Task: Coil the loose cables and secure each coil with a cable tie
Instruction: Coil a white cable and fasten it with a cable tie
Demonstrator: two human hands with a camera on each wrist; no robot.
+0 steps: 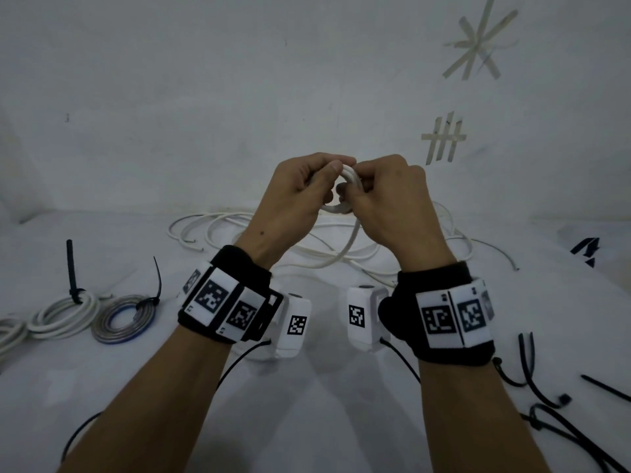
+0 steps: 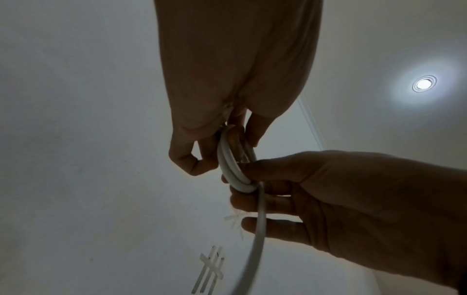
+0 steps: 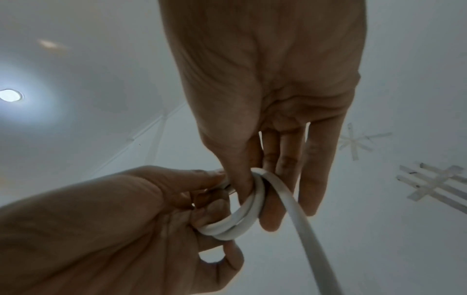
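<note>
White cable [image 1: 346,194] is held raised above the loose tangle [image 1: 307,237] on the table, wound into a small coil of about two turns. It is pinched by the curled fingers of the left hand [image 1: 300,192], apparently so the turns cannot spring apart, while the right hand [image 1: 386,196] is closed round the coil's other side, probably to guide the free length on. Finished coils [image 1: 88,315] lie left of the tangle, spare ties [image 1: 546,397] right. Only the wrist views show the doubled turns [image 2: 233,171] and the trailing strand [image 3: 303,219].
</note>
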